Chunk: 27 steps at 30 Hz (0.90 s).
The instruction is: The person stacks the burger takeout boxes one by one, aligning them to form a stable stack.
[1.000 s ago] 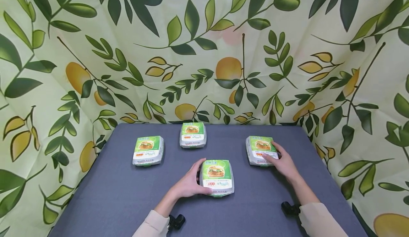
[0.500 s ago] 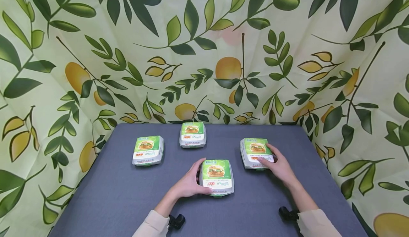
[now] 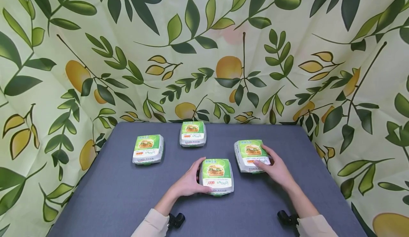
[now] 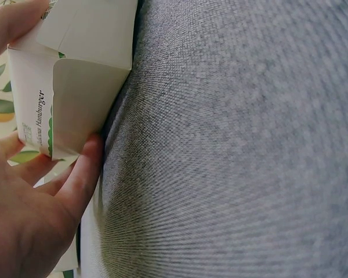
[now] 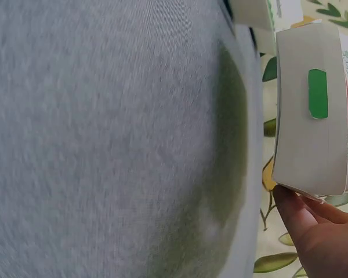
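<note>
Four-cornered paper hamburger boxes with green and white lids are in the head view. My left hand [image 3: 188,184] grips the front middle hamburger box [image 3: 217,173], thumb at its near edge and fingers at its left side. In the left wrist view that box [image 4: 84,95] sits on the cloth. My right hand [image 3: 278,169] holds the right hamburger box [image 3: 248,152] by its right side, thumb on the lid's near corner. The right wrist view shows this box [image 5: 304,145] raised off the table, its shadow on the cloth below. A gap separates the two held boxes.
Two more hamburger boxes stand on the grey-blue table [image 3: 112,194]: one at the left [image 3: 148,149] and another hamburger box [image 3: 192,134] near the back edge. A leaf-and-fruit patterned curtain [image 3: 204,52] surrounds the table's back and sides.
My right hand has carried its hamburger box leftward and slightly toward me, closer to the front middle box. The left hand and the other boxes have stayed in place.
</note>
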Available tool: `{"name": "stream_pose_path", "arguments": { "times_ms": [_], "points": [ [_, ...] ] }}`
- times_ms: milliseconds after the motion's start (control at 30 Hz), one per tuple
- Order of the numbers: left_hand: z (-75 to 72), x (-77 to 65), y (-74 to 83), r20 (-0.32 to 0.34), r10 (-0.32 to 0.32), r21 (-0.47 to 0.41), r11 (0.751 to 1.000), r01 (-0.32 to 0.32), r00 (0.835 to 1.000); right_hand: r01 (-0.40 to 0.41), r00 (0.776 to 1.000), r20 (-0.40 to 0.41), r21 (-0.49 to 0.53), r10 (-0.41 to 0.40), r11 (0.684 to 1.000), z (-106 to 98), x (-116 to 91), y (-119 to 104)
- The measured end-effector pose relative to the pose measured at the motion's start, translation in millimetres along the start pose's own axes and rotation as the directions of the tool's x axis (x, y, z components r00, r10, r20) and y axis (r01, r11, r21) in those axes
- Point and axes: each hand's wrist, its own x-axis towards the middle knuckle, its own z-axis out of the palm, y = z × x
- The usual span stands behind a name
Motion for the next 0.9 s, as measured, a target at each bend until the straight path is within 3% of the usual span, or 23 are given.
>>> {"name": "stream_pose_path", "arguments": {
  "times_ms": [900],
  "points": [
    [-0.2,1.0,-0.4,-0.001,-0.003,0.0,1.0,0.003,1.0,0.081,0.995,0.059,0.101,-0.087,0.992,16.6,-22.7,-38.3]
  ]
}}
